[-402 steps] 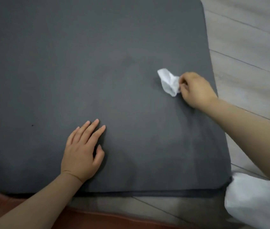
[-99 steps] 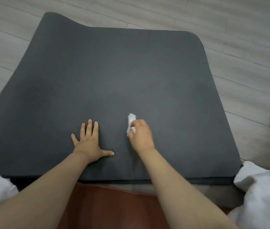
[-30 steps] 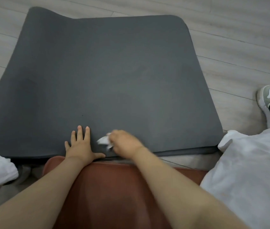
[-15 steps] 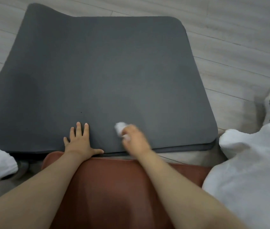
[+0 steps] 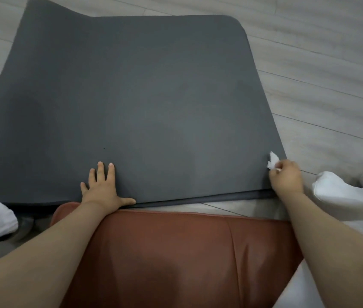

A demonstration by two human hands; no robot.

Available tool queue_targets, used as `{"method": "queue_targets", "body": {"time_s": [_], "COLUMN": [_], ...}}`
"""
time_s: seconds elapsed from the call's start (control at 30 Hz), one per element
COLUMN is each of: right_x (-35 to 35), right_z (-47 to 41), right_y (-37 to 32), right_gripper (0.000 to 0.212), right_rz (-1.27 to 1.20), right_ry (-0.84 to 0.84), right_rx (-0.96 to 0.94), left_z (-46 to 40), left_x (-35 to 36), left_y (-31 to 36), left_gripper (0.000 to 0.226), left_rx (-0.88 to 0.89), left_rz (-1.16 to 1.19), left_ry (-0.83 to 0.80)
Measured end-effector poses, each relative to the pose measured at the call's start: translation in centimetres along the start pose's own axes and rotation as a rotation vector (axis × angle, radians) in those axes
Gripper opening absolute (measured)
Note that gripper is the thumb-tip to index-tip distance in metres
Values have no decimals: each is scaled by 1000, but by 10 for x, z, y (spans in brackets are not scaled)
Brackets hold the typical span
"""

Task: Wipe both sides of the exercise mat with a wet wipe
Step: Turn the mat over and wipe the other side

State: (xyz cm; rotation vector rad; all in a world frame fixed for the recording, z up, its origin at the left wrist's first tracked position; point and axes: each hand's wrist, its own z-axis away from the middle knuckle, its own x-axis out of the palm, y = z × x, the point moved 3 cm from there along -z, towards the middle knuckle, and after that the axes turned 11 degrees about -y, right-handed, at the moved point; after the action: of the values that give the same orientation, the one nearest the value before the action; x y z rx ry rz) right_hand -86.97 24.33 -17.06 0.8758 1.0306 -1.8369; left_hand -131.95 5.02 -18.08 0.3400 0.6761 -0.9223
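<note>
Your left hand [image 5: 101,192] lies flat, fingers spread, on the near edge of the exercise mat [image 5: 131,96], likely pinning it. Your right hand [image 5: 287,177] pinches the crumpled wet wipe [image 5: 273,162] at the mat's near right corner; the mat stretches away over the wooden floor [image 5: 331,74].

One exercise mat [image 5: 131,96], one wet wipe [image 5: 273,162], one brown cushion [image 5: 187,252] and two hands, left [image 5: 102,192] and right [image 5: 287,177], are counted.

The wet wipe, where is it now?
In the head view, the wet wipe is pinched in the right hand at the mat's near right corner.
</note>
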Motion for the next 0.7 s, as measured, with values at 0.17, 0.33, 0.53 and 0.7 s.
{"method": "queue_targets", "body": {"time_s": [0.17,0.33,0.53,0.7], "right_x": [111,147,7,-13], "right_z": [94,151,9,0], "right_y": [-151,-217,-37,-15], "right_gripper": [24,15,15,19], "right_rz": [-112,397,394,256], "right_ry": [-277,-803,-280,-95], "right_rx": [-778,-1201,-421,-52], "left_z": [1,0,1,1], "left_x": [0,0,0,0], "left_y": [0,-2,-1,-1], "left_gripper": [139,132,139,139], "left_rx": [-1,0,2,8], "left_rz": [1,15,9,17], "left_ry": [10,11,5,7]}}
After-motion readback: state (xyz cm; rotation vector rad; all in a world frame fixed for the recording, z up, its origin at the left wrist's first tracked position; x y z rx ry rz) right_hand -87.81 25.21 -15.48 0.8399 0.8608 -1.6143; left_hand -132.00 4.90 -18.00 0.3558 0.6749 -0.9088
